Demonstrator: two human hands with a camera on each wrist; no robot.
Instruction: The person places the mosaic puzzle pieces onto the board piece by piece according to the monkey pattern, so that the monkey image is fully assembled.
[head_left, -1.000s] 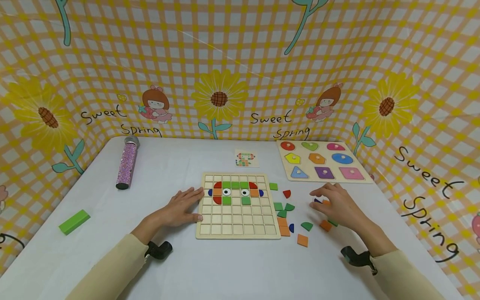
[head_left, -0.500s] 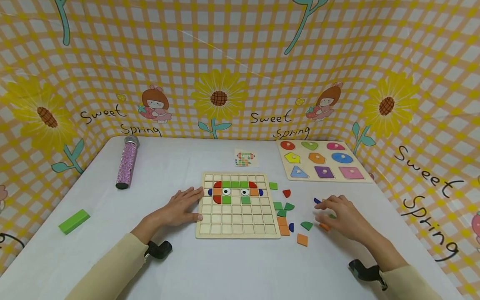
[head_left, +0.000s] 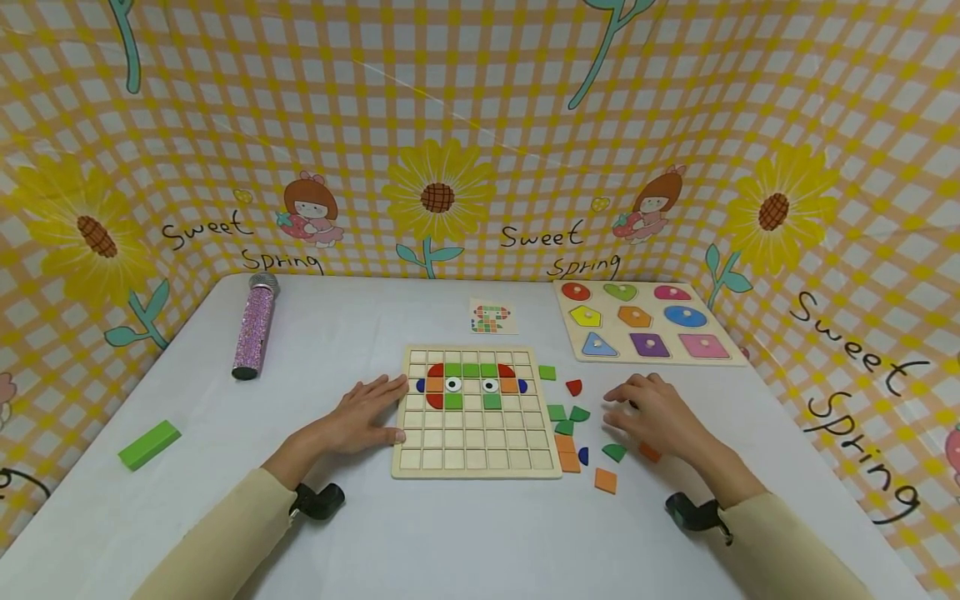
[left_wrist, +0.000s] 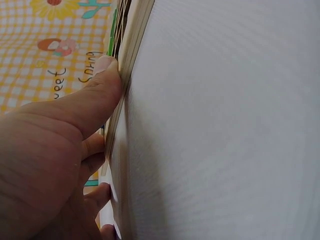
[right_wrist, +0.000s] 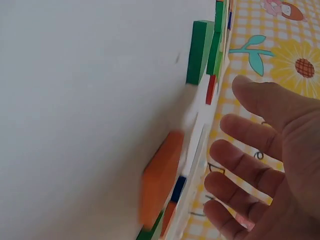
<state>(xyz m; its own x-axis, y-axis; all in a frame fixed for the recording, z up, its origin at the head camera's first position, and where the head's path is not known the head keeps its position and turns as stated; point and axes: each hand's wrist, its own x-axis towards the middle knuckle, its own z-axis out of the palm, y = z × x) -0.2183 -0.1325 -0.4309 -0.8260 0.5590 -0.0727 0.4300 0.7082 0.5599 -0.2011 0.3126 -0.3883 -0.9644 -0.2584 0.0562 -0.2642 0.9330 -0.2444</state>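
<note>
My left hand (head_left: 363, 417) rests against the left edge of the wooden grid board (head_left: 517, 458). In the left wrist view, the thumb (left_wrist: 102, 90) touches the board's side. Red, green, orange and blue tiles and two eye tiles (head_left: 490, 386) form a pattern in its upper rows. Right of the board, my right hand (head_left: 654, 417) hovers over loose tiles, fingers loosely bent. The right wrist view shows nothing between thumb and fingers. Near it lie an orange tile (right_wrist: 162, 180), a green quarter-round (head_left: 614, 452) and a red one (head_left: 573, 387). The hand hides some tiles.
Behind the grid board lies a small pattern card (head_left: 491, 317). A knobbed shape puzzle (head_left: 611, 332) sits at the back right. On the left are a glittery pink microphone (head_left: 255, 329) and a green block (head_left: 150, 444). More tiles, including an orange square (head_left: 605, 481), flank the board.
My right hand first drew back toward the lower right, then moved left and up over the tiles, covering the blue piece. My left hand and the board have stayed put.
</note>
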